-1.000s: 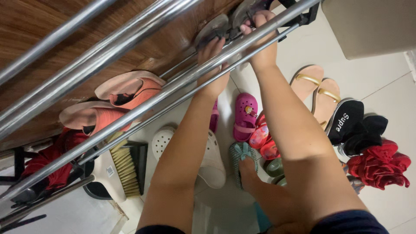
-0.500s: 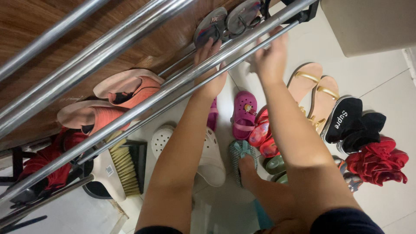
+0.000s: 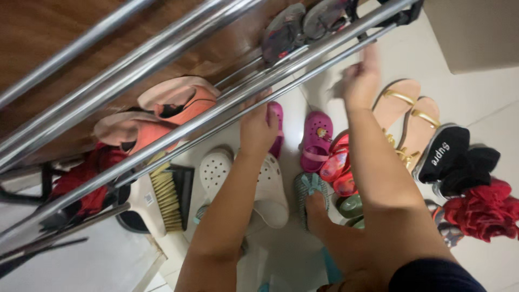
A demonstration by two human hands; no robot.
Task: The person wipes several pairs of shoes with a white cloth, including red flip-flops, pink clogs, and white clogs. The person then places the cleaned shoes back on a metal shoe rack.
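Left hand (image 3: 258,128), seen from the back and partly crossed by the chrome rack rails (image 3: 216,111), hangs over the floor with fingers bent and empty; the fingertips are hidden, so touch with the magenta clog (image 3: 277,130) just beside them cannot be told. Right hand (image 3: 359,81) is motion-blurred, fingers loosely curled, nothing visibly gripped — it sits just under the lower rail. Two grey flip-flops (image 3: 305,24) lie on the rack shelf above and left of the right hand, apart from both hands, their far ends cut off by the frame edge. On the floor: two magenta clogs, the second (image 3: 316,141) between the forearms; two white clogs (image 3: 270,189), one mostly covered by the left forearm; two tan sandals (image 3: 405,116) with gold straps, right of the right wrist; red sandals (image 3: 335,165), count unclear. One bare foot (image 3: 313,208) wears a teal striped slipper. Two salmon slip-ons (image 3: 162,108) rest behind the rails, beside one hand broom (image 3: 165,197).
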